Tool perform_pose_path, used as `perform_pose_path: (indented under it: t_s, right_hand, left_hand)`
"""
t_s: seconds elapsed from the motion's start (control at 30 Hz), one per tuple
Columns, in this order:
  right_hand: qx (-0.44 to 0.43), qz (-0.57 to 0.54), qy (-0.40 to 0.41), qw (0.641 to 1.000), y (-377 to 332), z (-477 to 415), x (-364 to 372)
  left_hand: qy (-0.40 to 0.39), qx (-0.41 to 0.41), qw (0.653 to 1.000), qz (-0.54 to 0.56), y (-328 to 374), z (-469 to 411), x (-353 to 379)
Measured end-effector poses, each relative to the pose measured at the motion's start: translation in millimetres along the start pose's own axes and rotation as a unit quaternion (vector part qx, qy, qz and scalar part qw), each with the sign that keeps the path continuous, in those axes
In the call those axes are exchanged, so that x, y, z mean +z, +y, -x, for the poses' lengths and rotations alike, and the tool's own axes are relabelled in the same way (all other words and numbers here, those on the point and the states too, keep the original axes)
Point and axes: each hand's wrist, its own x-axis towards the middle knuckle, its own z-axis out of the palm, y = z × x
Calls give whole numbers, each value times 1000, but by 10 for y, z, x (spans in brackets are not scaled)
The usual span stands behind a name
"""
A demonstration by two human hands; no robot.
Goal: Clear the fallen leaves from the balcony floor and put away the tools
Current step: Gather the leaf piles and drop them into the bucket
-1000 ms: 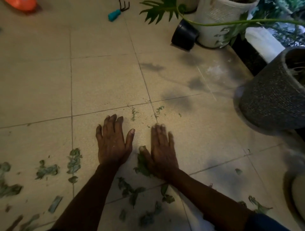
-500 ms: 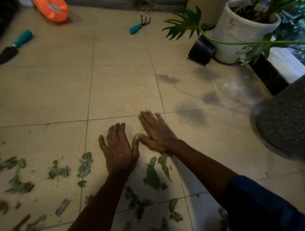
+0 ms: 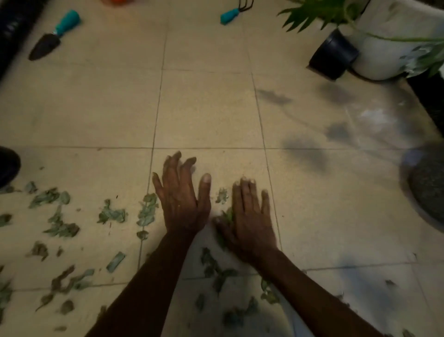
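Green fallen leaves (image 3: 111, 214) lie scattered over the beige tiled floor (image 3: 206, 108), mostly at the left and near my arms. My left hand (image 3: 181, 199) lies flat on the tile with straight spread fingers. Beside it my right hand (image 3: 251, 216) presses flat on the floor, with a few leaves (image 3: 227, 216) under its thumb side. A teal-handled trowel (image 3: 51, 36) lies at the far left. A teal-handled hand rake (image 3: 234, 13) lies at the top centre.
A white planter (image 3: 386, 48) with a leafy plant stands at the top right, a tipped black pot (image 3: 332, 56) against it. A dark textured pot (image 3: 430, 187) sits at the right edge. An orange object (image 3: 117, 2) peeks in at the top edge.
My right hand has swept back from the tile joint toward me, dragging leaves beside the left hand. The left hand stayed flat. The view shifted right and down.
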Motion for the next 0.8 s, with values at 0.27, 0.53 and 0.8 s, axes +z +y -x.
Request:
perform_pose_path:
  t_s: [0.27,0.53,0.8]
  right_hand:
    - [-131,-175,52,974,-403,-95,-39]
    - [129,-58,-46,989,0,1145,8]
    - [-63,-98,41,992,-832,112,143]
  left_hand:
    - [26,-172,973,-151,-969,320,-1062]
    - [-53,-131,977,-162,-1143,520,-951]
    - [-95,-57,990,-86,-783,657,-711]
